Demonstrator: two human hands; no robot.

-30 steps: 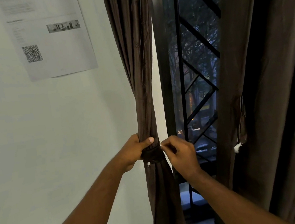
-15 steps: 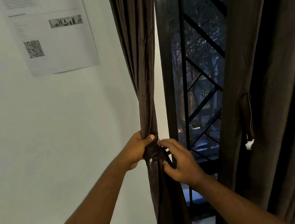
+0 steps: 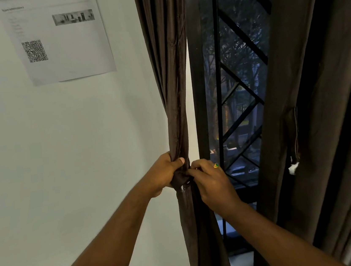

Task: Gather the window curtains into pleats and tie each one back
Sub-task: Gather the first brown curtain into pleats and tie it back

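A dark brown left curtain (image 3: 169, 67) hangs gathered into a narrow bundle beside the window. A matching tie-back band (image 3: 180, 179) wraps round it at waist height. My left hand (image 3: 164, 174) grips the bundle just above the band, thumb across the front. From the right, my right hand (image 3: 211, 179), wearing a ring, pinches the band's end with its fingertips. The right curtain (image 3: 311, 94) hangs loose and wide, with a loose tie-back strap (image 3: 293, 138) dangling from it, ending in a white tag.
A black window grille (image 3: 228, 104) with diagonal bars fills the gap between the curtains; it is dusk outside. A printed sheet with a QR code (image 3: 59, 36) is stuck on the white wall at the left.
My right hand has shifted from the band's right side to its front, fingertips now on the band's end. The left hand keeps its grip. The view has moved slightly closer.
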